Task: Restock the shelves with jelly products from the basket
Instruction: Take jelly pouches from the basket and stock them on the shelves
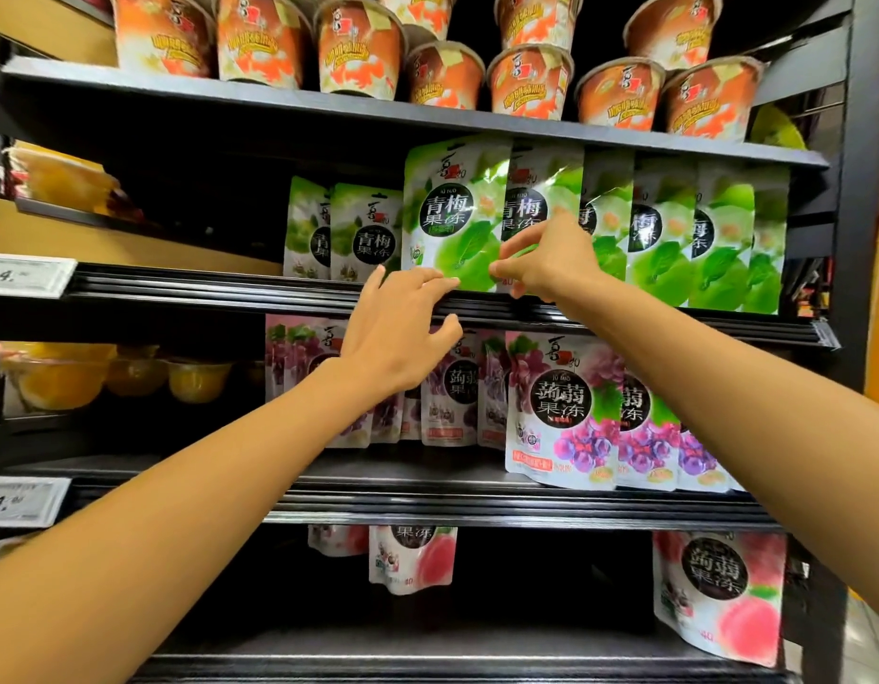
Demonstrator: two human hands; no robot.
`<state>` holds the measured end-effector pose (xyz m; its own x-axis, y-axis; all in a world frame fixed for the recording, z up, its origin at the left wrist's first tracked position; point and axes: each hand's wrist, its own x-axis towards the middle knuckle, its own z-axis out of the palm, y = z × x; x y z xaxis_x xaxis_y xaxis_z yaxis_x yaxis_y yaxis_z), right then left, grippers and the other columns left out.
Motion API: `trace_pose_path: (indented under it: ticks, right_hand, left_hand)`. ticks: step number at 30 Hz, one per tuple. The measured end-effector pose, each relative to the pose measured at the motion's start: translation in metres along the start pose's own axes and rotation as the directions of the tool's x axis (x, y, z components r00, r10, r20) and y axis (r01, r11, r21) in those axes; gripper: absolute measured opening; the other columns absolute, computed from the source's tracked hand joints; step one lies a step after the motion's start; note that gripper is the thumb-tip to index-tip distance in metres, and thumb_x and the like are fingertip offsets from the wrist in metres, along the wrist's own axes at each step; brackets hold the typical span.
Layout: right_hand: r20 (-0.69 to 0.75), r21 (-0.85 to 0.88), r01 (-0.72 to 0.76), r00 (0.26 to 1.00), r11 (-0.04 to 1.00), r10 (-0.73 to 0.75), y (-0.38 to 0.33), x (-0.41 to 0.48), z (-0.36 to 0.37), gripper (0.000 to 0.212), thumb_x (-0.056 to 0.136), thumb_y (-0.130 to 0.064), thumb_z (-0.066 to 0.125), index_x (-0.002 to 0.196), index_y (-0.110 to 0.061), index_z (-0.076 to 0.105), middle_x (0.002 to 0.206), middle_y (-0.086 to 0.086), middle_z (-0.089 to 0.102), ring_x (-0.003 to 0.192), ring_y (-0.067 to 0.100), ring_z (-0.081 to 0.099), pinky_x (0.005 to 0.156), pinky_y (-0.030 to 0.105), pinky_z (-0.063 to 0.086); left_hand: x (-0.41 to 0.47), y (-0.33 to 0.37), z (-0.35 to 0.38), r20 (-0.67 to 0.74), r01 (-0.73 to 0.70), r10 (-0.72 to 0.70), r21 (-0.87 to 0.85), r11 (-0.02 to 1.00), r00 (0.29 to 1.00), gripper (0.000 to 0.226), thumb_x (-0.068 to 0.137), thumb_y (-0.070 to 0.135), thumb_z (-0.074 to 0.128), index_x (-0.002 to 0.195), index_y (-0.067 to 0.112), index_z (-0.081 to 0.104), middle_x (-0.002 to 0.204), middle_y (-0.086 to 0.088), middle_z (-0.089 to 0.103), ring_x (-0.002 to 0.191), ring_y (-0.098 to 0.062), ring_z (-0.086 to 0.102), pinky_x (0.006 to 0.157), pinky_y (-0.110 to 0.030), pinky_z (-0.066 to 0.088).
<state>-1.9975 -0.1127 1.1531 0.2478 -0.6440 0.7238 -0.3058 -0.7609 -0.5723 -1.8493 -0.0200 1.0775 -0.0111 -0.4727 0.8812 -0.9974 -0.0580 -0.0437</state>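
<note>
On the middle store shelf, a green plum jelly pouch stands almost set, with the right hand pinching its bottom corner and the left hand touching its bottom edge with loose fingers, though the shelf's left side looks bare, so more stocking seems left.

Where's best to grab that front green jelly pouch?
Its lower side edges, from the front: the front green pouch stands upright, flat, face outward. The right hand pinches its lower right corner; the left hand touches its bottom.
</note>
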Motion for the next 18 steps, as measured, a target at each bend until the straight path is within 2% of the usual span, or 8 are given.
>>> trace_pose_path:
  ticks: [2,6,11,18]
  right_hand:
    - [-0.012,-0.007,0.003,1.0,1.0,-0.003,0.001,0.0,0.002,0.015,0.078,-0.018,0.083,0.078,-0.017,0.068,0.063,-0.006,0.066,0.041,0.004,0.064,0.061,0.024,0.054]
    - [-0.035,-0.017,-0.006,0.999,1.0,0.005,0.003,-0.001,-0.001,0.016,0.078,-0.02,0.083,0.079,-0.019,0.067,0.062,-0.004,0.069,0.04,0.003,0.063,0.055,0.019,0.048]
    - [-0.056,0.008,-0.016,0.998,1.0,0.016,0.008,-0.004,-0.002,0.023,0.077,-0.018,0.083,0.084,-0.019,0.062,0.065,0.001,0.071,0.049,0.009,0.067,0.074,0.032,0.059]
    - [-0.063,0.026,-0.016,0.998,1.0,0.017,0.01,-0.012,-0.001,0.024,0.081,-0.023,0.08,0.098,-0.018,0.064,0.068,-0.003,0.068,0.054,0.011,0.071,0.075,0.039,0.061]
  left_hand:
    - [-0.001,0.001,0.0,-0.005,0.002,-0.002,-0.006,1.0,1.0,0.047,0.097,0.038,0.046,0.142,0.023,0.049,0.144,0.006,0.049,0.138,-0.011,0.036,0.122,-0.04,0.006]
    - [-0.001,0.006,0.0,-0.014,-0.009,0.009,-0.004,1.0,1.0,0.046,0.097,0.037,0.047,0.141,0.024,0.049,0.142,0.006,0.051,0.137,-0.011,0.036,0.122,-0.04,0.008]
    - [0.002,0.013,-0.002,-0.01,0.033,-0.034,-0.075,0.997,0.999,0.046,0.096,0.034,0.048,0.14,0.022,0.05,0.143,0.004,0.053,0.137,-0.013,0.039,0.122,-0.039,0.009]
    - [-0.003,0.019,-0.006,-0.026,0.07,-0.075,-0.151,0.986,0.997,0.045,0.095,0.031,0.05,0.139,0.022,0.052,0.142,0.004,0.053,0.137,-0.013,0.039,0.122,-0.039,0.008]
